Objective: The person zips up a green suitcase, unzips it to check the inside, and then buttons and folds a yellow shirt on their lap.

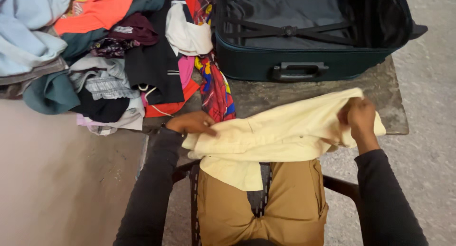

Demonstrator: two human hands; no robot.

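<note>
A pale yellow shirt (pixel 275 136) lies stretched across my lap, over my tan trousers (pixel 294 198). My left hand (pixel 192 123) pinches the shirt's left end. My right hand (pixel 361 116) grips a bunched fold at its right end, held slightly higher. Both arms wear dark long sleeves. I sit on a dark chair (pixel 342 185) that shows between and beside my legs.
An open dark green suitcase (pixel 251 60) with crossed straps inside lies straight ahead on a low stone slab (pixel 380 91). A heap of mixed clothes (pixel 109 51) spreads to the left. A concrete floor (pixel 427 132) lies to the right.
</note>
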